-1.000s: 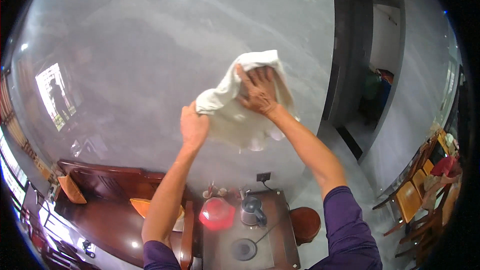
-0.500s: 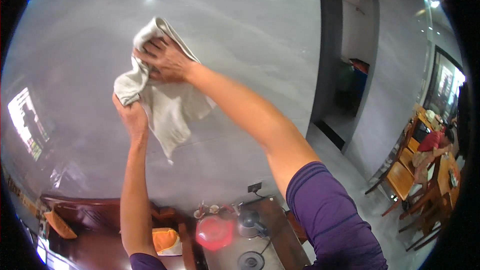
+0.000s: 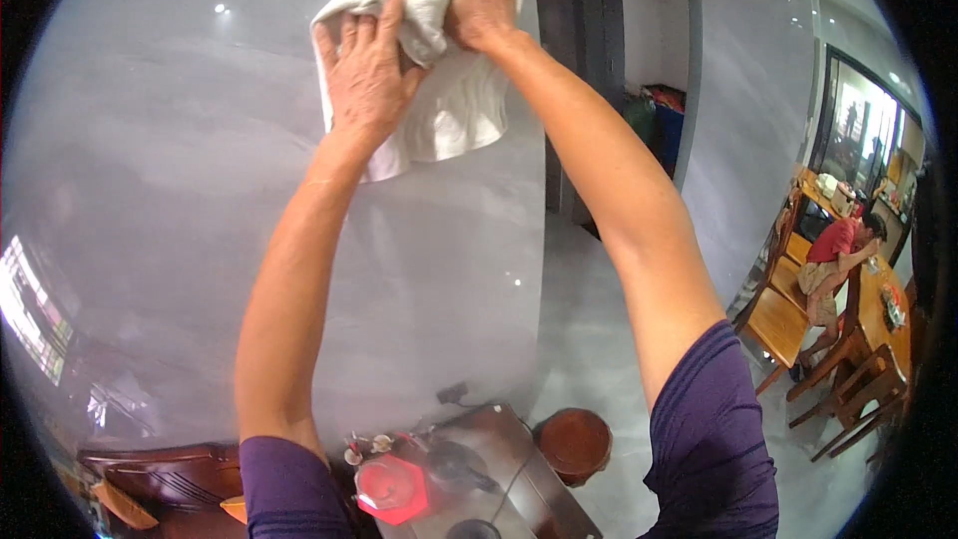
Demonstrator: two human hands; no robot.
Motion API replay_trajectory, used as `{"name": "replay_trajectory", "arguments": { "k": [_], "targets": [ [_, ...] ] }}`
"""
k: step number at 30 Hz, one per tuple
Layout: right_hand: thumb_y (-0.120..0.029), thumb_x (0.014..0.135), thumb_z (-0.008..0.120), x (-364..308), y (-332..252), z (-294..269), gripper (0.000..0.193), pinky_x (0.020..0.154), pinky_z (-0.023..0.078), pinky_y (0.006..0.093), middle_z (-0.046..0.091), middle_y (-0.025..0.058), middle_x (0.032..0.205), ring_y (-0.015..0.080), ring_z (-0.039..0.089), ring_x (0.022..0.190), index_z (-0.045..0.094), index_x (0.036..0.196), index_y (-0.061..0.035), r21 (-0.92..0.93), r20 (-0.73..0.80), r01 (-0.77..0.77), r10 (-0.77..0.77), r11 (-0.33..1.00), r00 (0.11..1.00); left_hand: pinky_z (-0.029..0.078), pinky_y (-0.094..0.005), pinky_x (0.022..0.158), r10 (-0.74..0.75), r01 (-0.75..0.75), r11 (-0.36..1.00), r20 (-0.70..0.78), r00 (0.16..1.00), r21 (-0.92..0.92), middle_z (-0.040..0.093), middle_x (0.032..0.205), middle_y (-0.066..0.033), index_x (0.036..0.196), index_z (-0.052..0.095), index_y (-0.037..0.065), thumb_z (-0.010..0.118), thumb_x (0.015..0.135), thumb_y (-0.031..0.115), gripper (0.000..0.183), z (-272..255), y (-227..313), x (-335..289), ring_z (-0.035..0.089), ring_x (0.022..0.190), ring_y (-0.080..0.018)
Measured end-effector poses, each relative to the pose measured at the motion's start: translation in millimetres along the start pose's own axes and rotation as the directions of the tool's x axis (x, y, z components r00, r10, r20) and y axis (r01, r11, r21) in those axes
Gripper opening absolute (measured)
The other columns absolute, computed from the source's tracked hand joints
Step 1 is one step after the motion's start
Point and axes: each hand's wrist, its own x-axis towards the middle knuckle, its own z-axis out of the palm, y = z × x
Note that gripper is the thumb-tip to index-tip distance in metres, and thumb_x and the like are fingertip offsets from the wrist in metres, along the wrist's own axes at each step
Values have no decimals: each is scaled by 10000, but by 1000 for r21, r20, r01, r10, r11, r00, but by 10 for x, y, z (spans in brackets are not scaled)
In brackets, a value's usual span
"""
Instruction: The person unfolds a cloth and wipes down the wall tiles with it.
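Observation:
A white cloth (image 3: 459,115) lies against the glossy grey wall (image 3: 200,200), high up by the wall's right edge. My left hand (image 3: 367,80) presses on its left part, fingers spread and pointing up. Against the upper right of the cloth rests my right hand (image 3: 482,5), its fingers stretched out flat and slightly apart. Between the two hands the fabric bunches into folds, while its lower part hangs loose below them. Both arms reach upward, in purple sleeves.
Below stands a low table (image 3: 509,449) with a red tray (image 3: 391,489) and a kettle (image 3: 454,464). A round brown stool (image 3: 574,444) is beside it, a dark wooden bench (image 3: 170,479) at lower left. A doorway opens right of the wall. Far right, a person (image 3: 836,240) sits at a wooden table.
My hands and the cloth have moved up in view, toward the wall's right edge. My left hand has gone from gripping a cloth corner to lying spread on it. The view has turned right.

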Motion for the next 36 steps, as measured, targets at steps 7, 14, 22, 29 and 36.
{"name": "replay_trajectory", "arguments": {
  "k": [7,14,22,29,36],
  "targets": [
    [-218,779,710,-1936,131,-302,996,1077,266,561,368,207,1414,404,388,1277,123,1561,-28,219,175,-266,230,939,957,229,-610,1099,225,-230,973,167,960,12,584,1163,-117,1368,533,177,719,666,140,728,452,570,-1151,479,1200,-342],
    [-424,816,643,-2002,-322,-407,795,982,370,518,598,98,1124,305,578,1049,353,1522,-202,482,152,189,-294,855,944,141,-630,1150,58,-95,982,220,974,163,474,1425,-192,1359,544,86,681,671,141,704,203,208,-2078,366,1377,-394],
    [-254,885,593,-1256,163,-336,645,1031,347,505,510,186,1236,347,478,1148,378,1445,-18,226,-43,-65,77,972,996,258,-610,1075,113,-112,981,3,994,160,582,1204,-109,1452,447,191,785,711,412,844,486,631,-757,489,1212,-328],
    [-452,805,690,-4531,129,-553,1005,1123,149,619,282,297,1463,478,267,1360,168,1522,20,276,292,-513,438,813,850,337,-490,1089,390,-368,921,366,845,-132,604,973,-50,1435,475,201,631,748,145,707,995,1274,-2748,561,1033,-211],
    [-448,813,652,-4904,-1283,-1001,965,1120,132,609,260,307,1492,500,192,1398,222,1488,90,334,527,-747,543,574,653,296,-568,1111,228,-242,969,555,800,-49,601,1227,-47,1328,582,243,665,765,162,574,398,583,-4117,544,1178,-238]
  ]
}}
